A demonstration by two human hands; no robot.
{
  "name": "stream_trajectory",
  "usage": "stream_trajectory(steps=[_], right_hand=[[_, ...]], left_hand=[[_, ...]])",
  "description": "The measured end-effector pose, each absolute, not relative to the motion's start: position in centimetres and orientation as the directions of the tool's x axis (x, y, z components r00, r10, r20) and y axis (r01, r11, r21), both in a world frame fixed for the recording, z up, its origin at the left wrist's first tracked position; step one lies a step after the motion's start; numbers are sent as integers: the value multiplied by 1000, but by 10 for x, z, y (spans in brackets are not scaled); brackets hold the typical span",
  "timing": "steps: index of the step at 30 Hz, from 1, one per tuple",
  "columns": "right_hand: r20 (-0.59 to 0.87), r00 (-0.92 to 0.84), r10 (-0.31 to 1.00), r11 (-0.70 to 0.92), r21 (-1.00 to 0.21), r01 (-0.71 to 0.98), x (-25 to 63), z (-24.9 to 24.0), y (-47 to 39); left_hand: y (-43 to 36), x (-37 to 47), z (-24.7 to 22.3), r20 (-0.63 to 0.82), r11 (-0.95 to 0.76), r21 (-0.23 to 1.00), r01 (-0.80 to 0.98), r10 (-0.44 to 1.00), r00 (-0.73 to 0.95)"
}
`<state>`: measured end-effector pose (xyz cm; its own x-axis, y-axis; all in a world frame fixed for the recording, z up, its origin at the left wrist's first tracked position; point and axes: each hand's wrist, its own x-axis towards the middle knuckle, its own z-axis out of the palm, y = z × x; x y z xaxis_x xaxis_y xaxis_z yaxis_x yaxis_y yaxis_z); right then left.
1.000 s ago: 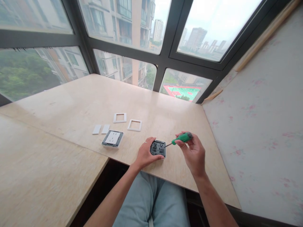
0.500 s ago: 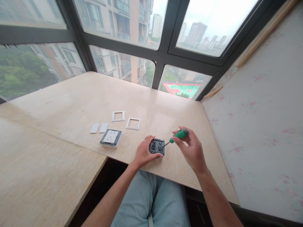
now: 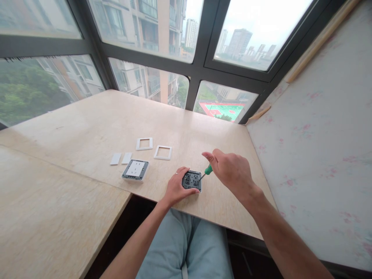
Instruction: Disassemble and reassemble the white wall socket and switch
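Note:
A dark square switch module [image 3: 192, 180] lies near the front edge of the countertop. My left hand [image 3: 178, 187] grips it from the left, thumb along its near side and fingers at its far corner. My right hand [image 3: 231, 168] is wrapped round the handle of a green screwdriver [image 3: 208, 169], with the thumb pointing left. The screwdriver is tilted, and its tip meets the right part of the module. Most of the handle is hidden in my fist.
Left of my left hand lies a socket module [image 3: 135, 169] with a white face. Behind it are two small white plates [image 3: 115, 159] and two white frames [image 3: 144, 143] on the countertop [image 3: 87, 124]. Windows stand behind, a papered wall [image 3: 319, 155] at right.
My right hand has turned over and closed round the screwdriver handle, where before the fingertips held it. The left hand and the module look unchanged.

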<state>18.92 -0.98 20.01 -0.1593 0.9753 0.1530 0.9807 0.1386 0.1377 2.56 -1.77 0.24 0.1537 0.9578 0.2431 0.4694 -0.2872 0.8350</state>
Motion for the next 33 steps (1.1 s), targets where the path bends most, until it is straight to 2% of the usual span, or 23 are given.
stream_trajectory(steps=[2, 4, 6, 8, 10, 11, 13, 17, 19, 21, 24, 26, 28, 31, 33], right_hand=[[135, -130, 982, 104, 184, 977, 186, 205, -9], [97, -176, 979, 164, 126, 978, 190, 207, -5], [66, -328, 942, 331, -44, 943, 201, 207, -1], [64, -507, 860, 506, -245, 827, 214, 206, 3], [71, -600, 797, 582, -355, 731, 222, 206, 3], [65, -604, 795, 581, -368, 726, 223, 206, 3], [40, -528, 848, 513, -310, 800, 218, 207, 0], [24, -247, 969, 245, 54, 968, 198, 210, -2], [49, -208, 977, 198, 160, 967, 195, 212, -1], [48, -282, 958, 278, 82, 957, 200, 211, 0], [50, -493, 868, 492, -210, 845, 211, 208, 0], [99, -567, 818, 568, -298, 767, 214, 205, -1], [118, -526, 842, 538, -249, 805, 210, 204, -2], [55, -321, 945, 323, -26, 946, 199, 208, -3], [30, -209, 977, 205, 109, 973, 193, 212, -3]], left_hand=[[-18, 26, 2, 248, -291, 832, 473, 957, 153], [-18, 26, 2, 254, -297, 829, 474, 955, 153], [-18, 26, 2, 254, -296, 829, 474, 955, 152], [-18, 26, 3, 249, -291, 831, 475, 957, 150], [-18, 26, 3, 242, -285, 833, 475, 959, 151], [-18, 26, 4, 239, -283, 834, 474, 959, 153], [-18, 26, 4, 240, -285, 836, 469, 958, 155], [-18, 26, 6, 253, -295, 836, 463, 955, 153], [-18, 26, 6, 252, -296, 834, 466, 955, 155], [-18, 26, 7, 251, -297, 834, 466, 955, 159], [-18, 26, 7, 253, -300, 836, 460, 954, 162], [-18, 26, 7, 252, -297, 837, 459, 955, 159], [-18, 26, 7, 246, -293, 837, 461, 956, 161], [-18, 26, 7, 233, -286, 838, 466, 958, 168], [-18, 26, 7, 234, -287, 837, 465, 957, 169]])
